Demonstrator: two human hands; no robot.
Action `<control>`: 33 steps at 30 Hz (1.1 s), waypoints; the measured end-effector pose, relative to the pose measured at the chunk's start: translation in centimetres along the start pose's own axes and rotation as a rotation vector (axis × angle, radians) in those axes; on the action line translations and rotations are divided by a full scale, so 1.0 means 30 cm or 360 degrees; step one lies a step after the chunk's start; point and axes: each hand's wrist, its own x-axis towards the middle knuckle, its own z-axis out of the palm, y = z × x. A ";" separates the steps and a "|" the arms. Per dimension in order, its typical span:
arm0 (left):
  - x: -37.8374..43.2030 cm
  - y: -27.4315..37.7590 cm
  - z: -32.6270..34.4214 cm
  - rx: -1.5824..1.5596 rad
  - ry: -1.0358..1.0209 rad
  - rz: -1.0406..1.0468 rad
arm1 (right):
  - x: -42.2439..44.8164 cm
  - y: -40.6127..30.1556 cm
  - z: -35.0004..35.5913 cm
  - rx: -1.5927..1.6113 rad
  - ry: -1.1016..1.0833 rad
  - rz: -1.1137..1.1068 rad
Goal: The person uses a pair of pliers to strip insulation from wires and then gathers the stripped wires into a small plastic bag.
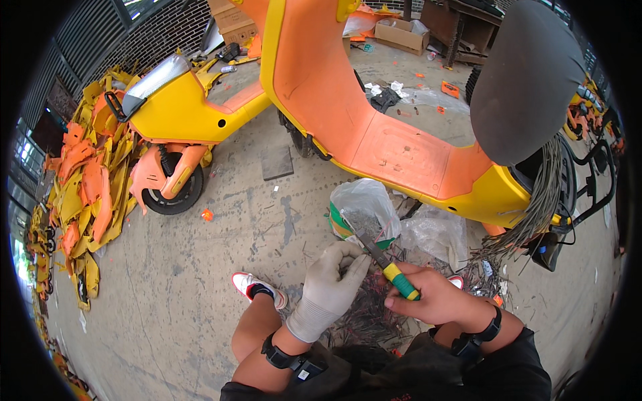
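My left hand (333, 280), in a pale work glove, has its fingers curled and pinched near the blade; whether something thin is between them cannot be told. Bare, my right hand (426, 295) grips the green and yellow taped handle of a metal-bladed knife (386, 265), its blade slanting up and left past the gloved fingertips. Just beyond the blade stands a bag with a clear plastic liner (368, 200), holding fine scraps. Below my hands, a heap of dark cut wire pieces (371, 311) covers the floor. A bundle of grey wires (544, 185) hangs over the scooter's rear at the right.
A yellow and orange scooter (401, 155) stands across the front, its dark seat (526, 80) raised. Clear plastic sheeting (436, 233) lies beside the bag. Scooter panels (90, 175) are piled at the left. Farther back are a cardboard box (401, 37) and a flat dark plate (277, 163).
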 end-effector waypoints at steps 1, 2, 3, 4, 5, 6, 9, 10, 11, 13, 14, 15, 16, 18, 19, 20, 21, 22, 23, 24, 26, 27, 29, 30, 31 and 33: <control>-0.001 0.002 -0.001 0.0016 0.0014 -0.0034 | 0.001 -0.011 0.002 -0.0038 0.0035 0.0027; 0.000 -0.007 -0.003 0.0017 0.0016 -0.0036 | 0.001 -0.017 0.004 -0.0076 0.0070 0.0054; 0.003 -0.021 -0.003 0.0042 -0.0005 0.0022 | -0.002 -0.018 0.006 -0.0074 0.0069 0.0055; 0.004 -0.025 -0.004 0.0068 -0.0025 0.0080 | -0.006 -0.017 0.009 -0.0182 0.0106 0.0073; 0.002 -0.020 -0.007 0.0068 -0.0024 0.0078 | -0.008 -0.018 0.012 -0.0290 0.0143 0.0090; 0.002 0.006 -0.012 0.0178 -0.0086 0.0100 | -0.009 -0.022 0.013 -0.0286 0.0141 0.0089; 0.011 0.025 -0.028 0.0291 -0.0197 0.0102 | -0.007 -0.029 0.009 -0.0322 0.0191 0.0111; 0.013 0.025 -0.033 0.0291 -0.0248 0.0086 | -0.005 -0.023 -0.003 -0.0188 0.0111 0.0033; 0.013 0.031 -0.039 0.0291 -0.0250 0.0085 | -0.004 -0.018 -0.014 -0.0055 0.0030 -0.0045; 0.008 0.049 -0.049 0.0163 -0.0308 0.0079 | -0.006 -0.019 -0.030 0.0052 -0.0056 0.0000; 0.007 0.050 -0.052 0.0164 -0.0310 0.0079 | -0.008 -0.019 -0.037 0.0160 -0.0143 0.0045; 0.007 0.049 -0.056 0.0134 -0.0339 0.0089 | -0.008 -0.016 -0.042 0.0161 -0.0142 0.0045; 0.006 0.048 -0.058 0.0103 -0.0369 0.0098 | -0.007 -0.011 -0.046 0.0227 -0.0206 0.0044; 0.007 0.030 -0.059 0.0084 -0.0379 0.0119 | -0.008 -0.001 -0.054 0.0293 -0.0266 0.0044; 0.007 0.024 -0.059 0.0063 -0.0387 0.0141 | -0.009 0.005 -0.059 0.0399 -0.0328 0.0071; 0.008 0.024 -0.060 0.0062 -0.0392 0.0142 | -0.010 0.008 -0.062 0.0505 -0.0388 0.0097; 0.009 0.025 -0.063 0.0050 -0.0417 0.0113 | -0.011 0.006 -0.064 0.0505 -0.0386 0.0095; 0.009 0.026 -0.063 0.0037 -0.0442 0.0084 | -0.013 0.002 -0.066 0.0584 -0.0424 0.0156; 0.008 0.023 -0.059 0.0038 -0.0445 0.0087 | -0.015 -0.002 -0.068 0.0663 -0.0462 0.0216; 0.006 0.015 -0.053 0.0002 -0.0395 0.0076 | -0.018 -0.011 -0.066 0.0661 -0.0458 0.0215; 0.007 0.004 -0.041 -0.0033 -0.0348 0.0068 | -0.021 -0.034 -0.055 0.0946 -0.0328 0.0495; 0.010 -0.003 -0.033 -0.0034 -0.0273 0.0057 | -0.017 -0.038 -0.053 0.0946 -0.0325 0.0494; 0.014 -0.007 -0.027 -0.0034 -0.0200 0.0049 | -0.009 -0.044 -0.049 0.0958 -0.0074 0.0665; 0.014 -0.008 -0.026 -0.0036 -0.0159 -0.0003 | -0.007 -0.034 -0.047 0.1048 0.0055 0.0787; 0.014 -0.007 -0.024 -0.0038 -0.0118 -0.0054 | -0.003 -0.028 -0.046 0.1048 0.0056 0.0786; 0.013 0.011 -0.016 -0.0021 -0.0084 -0.0044 | 0.004 -0.016 -0.045 0.0801 0.0514 0.0641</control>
